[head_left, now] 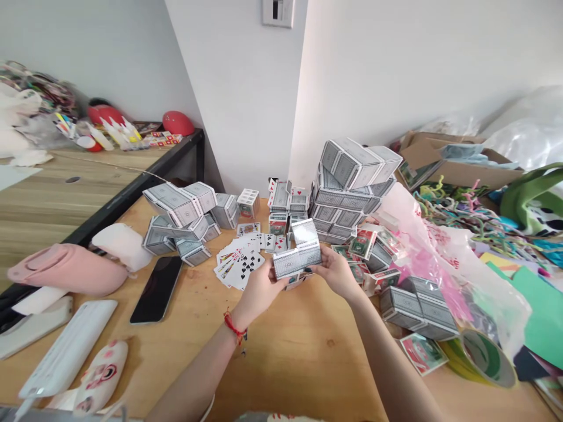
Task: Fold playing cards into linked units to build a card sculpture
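Note:
Between both hands is a folded playing-card box (291, 264), its patterned grey card backs facing me and one card standing up from its top. My left hand (259, 287) grips its left end, thumb along the lower front. My right hand (336, 271) pinches the right end. Just left of it, loose playing cards (240, 264) lie fanned face up on the wooden table (299, 357). Behind it are more folded card pieces (279, 196), some showing red hearts. A tall stack of card boxes (343, 193) rises at the back right.
Left stands another card-box stack (176, 211), near a black phone (157, 290) and a pink pouch (68, 269). To the right are card packs (363, 243), a card-box block (417, 308), yellow tape (484, 357) and plastic wrapping (440, 246). A wall (246, 88) closes the back.

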`<action>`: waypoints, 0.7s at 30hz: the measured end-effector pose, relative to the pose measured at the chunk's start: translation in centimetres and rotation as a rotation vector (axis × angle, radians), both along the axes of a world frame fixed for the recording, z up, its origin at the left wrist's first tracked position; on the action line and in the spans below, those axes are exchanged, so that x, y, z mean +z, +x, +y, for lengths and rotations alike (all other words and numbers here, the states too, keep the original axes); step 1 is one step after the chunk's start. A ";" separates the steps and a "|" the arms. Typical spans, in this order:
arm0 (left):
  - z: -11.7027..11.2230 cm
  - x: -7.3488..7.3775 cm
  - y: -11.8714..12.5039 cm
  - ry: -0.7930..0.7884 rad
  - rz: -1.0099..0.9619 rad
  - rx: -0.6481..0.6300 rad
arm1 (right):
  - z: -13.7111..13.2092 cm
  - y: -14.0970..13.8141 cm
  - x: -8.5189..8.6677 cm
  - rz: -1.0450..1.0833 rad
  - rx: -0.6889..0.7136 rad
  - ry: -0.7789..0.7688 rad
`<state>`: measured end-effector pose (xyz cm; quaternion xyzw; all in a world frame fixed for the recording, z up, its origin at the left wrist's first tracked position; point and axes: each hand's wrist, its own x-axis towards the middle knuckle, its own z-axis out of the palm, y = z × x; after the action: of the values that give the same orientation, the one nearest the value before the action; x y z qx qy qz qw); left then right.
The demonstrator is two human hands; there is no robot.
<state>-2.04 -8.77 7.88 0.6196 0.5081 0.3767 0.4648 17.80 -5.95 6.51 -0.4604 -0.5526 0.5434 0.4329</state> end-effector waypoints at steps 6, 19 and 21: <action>0.4 -1.0 1.0 0.088 0.115 0.027 | 0.5 1.1 -1.2 -0.066 -0.072 0.018; 0.0 -1.3 2.3 0.147 0.182 0.082 | 0.3 1.8 -1.1 -0.135 -0.097 0.050; -0.1 -1.4 2.4 0.139 0.213 0.076 | 0.3 1.9 -1.3 -0.133 -0.090 0.044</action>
<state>0.33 -8.83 6.48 0.6673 0.5501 0.3605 0.3496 19.66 -5.67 5.21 -0.5103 -0.5707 0.4793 0.4292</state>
